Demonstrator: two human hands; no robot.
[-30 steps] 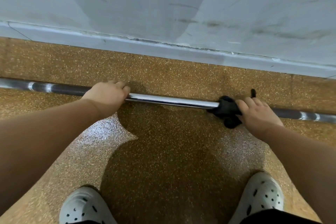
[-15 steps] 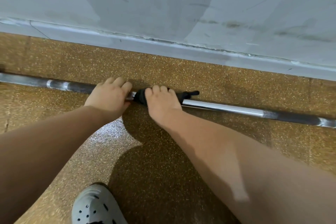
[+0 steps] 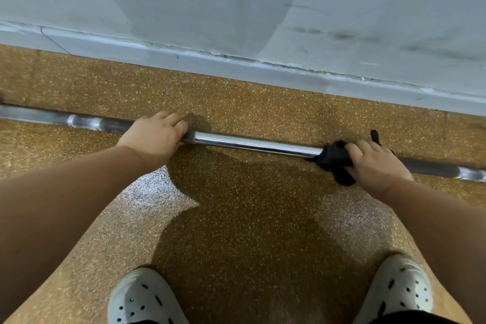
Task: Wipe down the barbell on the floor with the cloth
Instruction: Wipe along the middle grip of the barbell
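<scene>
Black cloth (image 3: 335,163) sat on barbell (image 3: 252,145), right hand (image 3: 373,163) clamped round both; I logged left hand (image 3: 155,134) fingers curled, apparently gripping it

Barbell (image 3: 252,144) ends beyond both edges

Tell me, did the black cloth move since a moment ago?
Yes. The cloth slid right along the barbell, away from the left hand, with the right hand gripping it.

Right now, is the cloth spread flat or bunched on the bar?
Bunched. The black cloth is wadded around the barbell, held by the right hand; a lump hangs below, a tail pokes out behind.
</scene>
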